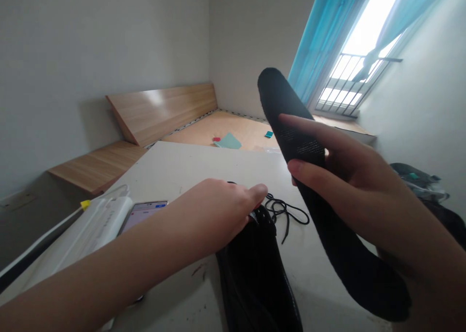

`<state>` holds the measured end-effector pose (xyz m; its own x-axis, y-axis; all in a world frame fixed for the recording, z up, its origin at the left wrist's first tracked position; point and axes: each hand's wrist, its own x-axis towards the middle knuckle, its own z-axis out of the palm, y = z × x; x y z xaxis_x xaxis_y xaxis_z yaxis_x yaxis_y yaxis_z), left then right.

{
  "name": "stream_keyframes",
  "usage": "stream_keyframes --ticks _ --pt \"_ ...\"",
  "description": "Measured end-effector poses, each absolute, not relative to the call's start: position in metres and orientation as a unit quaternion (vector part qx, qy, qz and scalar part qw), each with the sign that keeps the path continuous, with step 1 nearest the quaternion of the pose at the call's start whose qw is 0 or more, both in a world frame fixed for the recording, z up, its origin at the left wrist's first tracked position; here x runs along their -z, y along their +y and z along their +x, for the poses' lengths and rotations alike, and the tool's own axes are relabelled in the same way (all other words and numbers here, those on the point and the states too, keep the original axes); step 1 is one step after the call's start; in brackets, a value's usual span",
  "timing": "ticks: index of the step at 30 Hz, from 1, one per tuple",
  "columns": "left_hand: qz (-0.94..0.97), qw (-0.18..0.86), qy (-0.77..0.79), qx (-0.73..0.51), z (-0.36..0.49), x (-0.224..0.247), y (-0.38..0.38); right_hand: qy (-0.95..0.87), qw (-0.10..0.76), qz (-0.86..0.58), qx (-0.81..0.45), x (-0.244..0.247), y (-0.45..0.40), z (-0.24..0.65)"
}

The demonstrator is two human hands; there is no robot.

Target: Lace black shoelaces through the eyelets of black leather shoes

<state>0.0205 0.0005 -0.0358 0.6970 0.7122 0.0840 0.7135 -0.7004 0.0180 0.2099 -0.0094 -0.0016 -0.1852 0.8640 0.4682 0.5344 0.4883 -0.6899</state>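
The right grip (349,176) is pinched shut, right now, around a long black fabric insole (291,128), which is held up above the desk between thumb and fingers. The left grip (227,210) is laid on the top of a black lace-up shoe (251,278), though whether it is clamped cannot be told. Just beside the shoe, a thin black shoelace (286,210) is seen coiled on the white desk (189,172). Further left, a white power bank (98,230) with a yellow-tipped cable is placed just beside a smartphone (143,210). Beyond the desk, a pale wooden bed base (247,128) is seen, with a teal paper sheet (229,141) lying on it. A blue curtain (320,41) is hung at a barred window (345,79).
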Motion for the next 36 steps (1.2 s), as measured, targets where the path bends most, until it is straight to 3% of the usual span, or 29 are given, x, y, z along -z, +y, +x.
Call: stream_keyframes --ticks 6,10,28,36 --pt "-0.938 -0.019 -0.343 0.053 0.019 0.046 -0.001 -0.709 0.491 -0.460 -0.213 -0.002 -0.015 0.202" --pt "-0.926 -0.036 -0.376 0.014 0.024 0.047 -0.002 -0.710 0.481 -0.463 -0.223 0.000 -0.015 0.201" --pt "-0.915 -0.027 -0.396 0.080 0.025 0.048 0.012 -0.740 0.449 -0.448 -0.224 0.002 -0.013 0.202" --pt "-0.920 -0.029 -0.382 0.079 0.031 0.051 0.017 -0.737 0.427 -0.432 -0.297 0.007 -0.016 0.205"
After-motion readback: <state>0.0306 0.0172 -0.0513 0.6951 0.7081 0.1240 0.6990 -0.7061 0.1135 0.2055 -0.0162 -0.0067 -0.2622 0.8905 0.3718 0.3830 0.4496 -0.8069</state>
